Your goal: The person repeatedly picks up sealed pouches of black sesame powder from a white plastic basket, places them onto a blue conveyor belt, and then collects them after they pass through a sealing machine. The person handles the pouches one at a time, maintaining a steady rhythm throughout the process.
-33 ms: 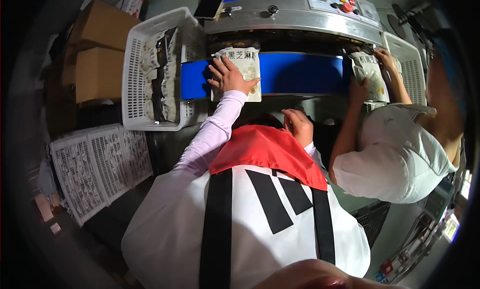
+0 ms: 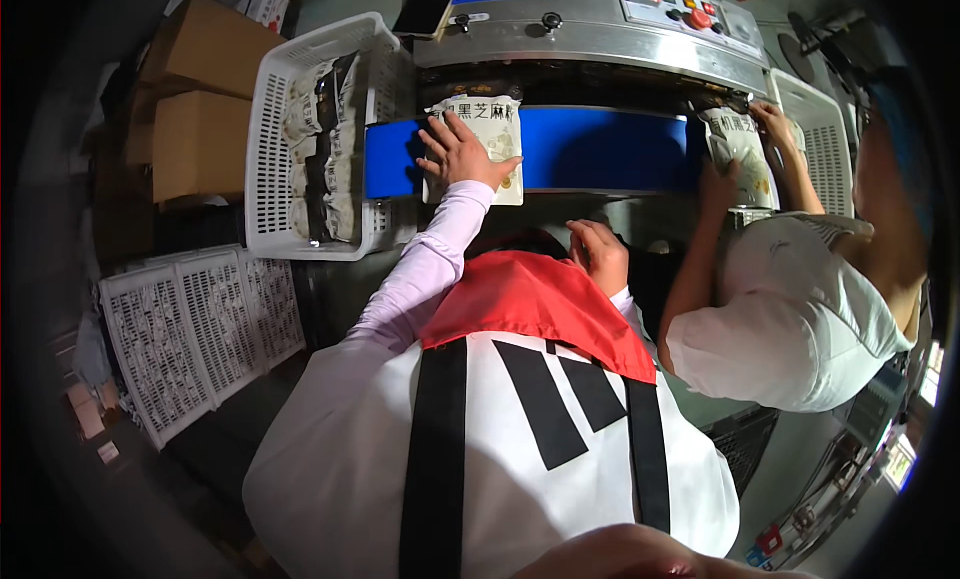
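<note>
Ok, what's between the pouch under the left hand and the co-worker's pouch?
In the head view, a partly shadowed stretch of blue strip lies between the pouch under the left hand and the co-worker's pouch; no third pouch shows there.

Pale lilac sleeves (image 2: 430, 251) showed beyond a white shirt (image 2: 330, 469) with slanted black bars (image 2: 540, 404); a red apron (image 2: 530, 299) met two broad black straps (image 2: 434, 449).

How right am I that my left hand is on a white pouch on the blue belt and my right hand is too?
Not quite: your right hand is off the white pouch, nearer your body, as the head view shows. Your left hand is on that pouch, on the blue belt.
</note>
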The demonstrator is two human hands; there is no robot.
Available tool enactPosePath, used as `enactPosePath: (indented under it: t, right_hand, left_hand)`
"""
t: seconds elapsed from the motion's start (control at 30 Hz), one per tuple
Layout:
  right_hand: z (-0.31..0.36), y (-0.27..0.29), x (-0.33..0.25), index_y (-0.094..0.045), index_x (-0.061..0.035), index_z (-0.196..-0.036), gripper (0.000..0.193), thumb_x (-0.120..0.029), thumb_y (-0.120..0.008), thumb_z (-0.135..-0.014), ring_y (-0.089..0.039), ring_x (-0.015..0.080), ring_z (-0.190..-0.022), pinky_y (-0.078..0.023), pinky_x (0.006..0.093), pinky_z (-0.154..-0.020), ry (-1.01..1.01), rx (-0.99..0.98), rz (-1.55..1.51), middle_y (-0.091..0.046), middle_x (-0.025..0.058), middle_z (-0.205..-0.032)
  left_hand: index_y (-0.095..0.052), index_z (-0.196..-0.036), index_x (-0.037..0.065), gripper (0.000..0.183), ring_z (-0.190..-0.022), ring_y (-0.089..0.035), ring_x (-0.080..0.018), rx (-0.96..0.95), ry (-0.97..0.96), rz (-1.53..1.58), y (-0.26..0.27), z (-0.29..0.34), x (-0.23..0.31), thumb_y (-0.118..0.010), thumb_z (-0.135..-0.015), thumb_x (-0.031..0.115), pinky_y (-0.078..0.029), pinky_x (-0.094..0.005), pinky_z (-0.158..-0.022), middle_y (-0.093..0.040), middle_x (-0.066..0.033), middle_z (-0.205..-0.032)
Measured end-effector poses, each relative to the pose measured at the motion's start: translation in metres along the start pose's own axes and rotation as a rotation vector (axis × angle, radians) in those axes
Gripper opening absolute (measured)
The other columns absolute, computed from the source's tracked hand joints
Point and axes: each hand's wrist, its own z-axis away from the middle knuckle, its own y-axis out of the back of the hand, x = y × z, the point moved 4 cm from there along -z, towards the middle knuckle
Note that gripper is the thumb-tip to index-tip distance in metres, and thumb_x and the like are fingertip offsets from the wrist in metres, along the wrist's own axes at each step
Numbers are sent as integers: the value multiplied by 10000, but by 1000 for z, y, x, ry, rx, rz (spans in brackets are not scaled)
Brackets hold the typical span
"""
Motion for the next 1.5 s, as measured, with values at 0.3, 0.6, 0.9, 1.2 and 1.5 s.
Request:
enactPosePath:
  t: [0.3,0.6,0.9,1.2,1.5]
  right_hand:
    - [-6,-20,8,-652,-50,-985,275,22,-642,-720,-640,311,-827,-520,369,-715,33,51,89,-656,133,-933]
    - [-20,-2,36,-638,-27,-1034,329,74,-601,-722,-623,324,-882,-501,372,-775,-26,252,242,-644,152,-969]
    - [-54,50,85,-580,-90,-1211,472,-56,-665,-748,-518,335,-1074,-387,443,-961,-72,403,647,-595,118,-1193]
    - [-70,46,138,-381,-195,-1411,711,-492,-638,-819,-471,395,-1196,-405,472,-987,-503,210,890,-435,149,-1405]
    - [-66,23,160,-310,-171,-1459,801,-576,-590,-827,-439,418,-1241,-362,477,-1016,-383,218,816,-394,233,-1411]
  left_hand:
    - [-98,-1487,59,1320,-1403,-107,-456,-23,47,-2,12,-14,-40,-844,-524,567,-157,-654,-1066,-162,-250,-1511]
    - [-104,-1489,74,1301,-1410,-77,-458,-8,90,-6,13,-25,-79,-855,-531,534,-141,-652,-1076,-148,-227,-1523]
    - [-103,-1490,87,1303,-1405,-96,-460,-39,123,-10,23,-38,-106,-860,-525,531,-161,-659,-1065,-163,-218,-1518]
    - [-130,-1480,110,1295,-1390,-146,-461,-18,138,-28,28,-50,-137,-873,-503,524,-190,-666,-1046,-214,-216,-1482]
    - [-148,-1466,90,1208,-1306,-333,-409,-35,189,-17,34,-69,-167,-860,-533,375,-264,-621,-1033,-315,-212,-1401]
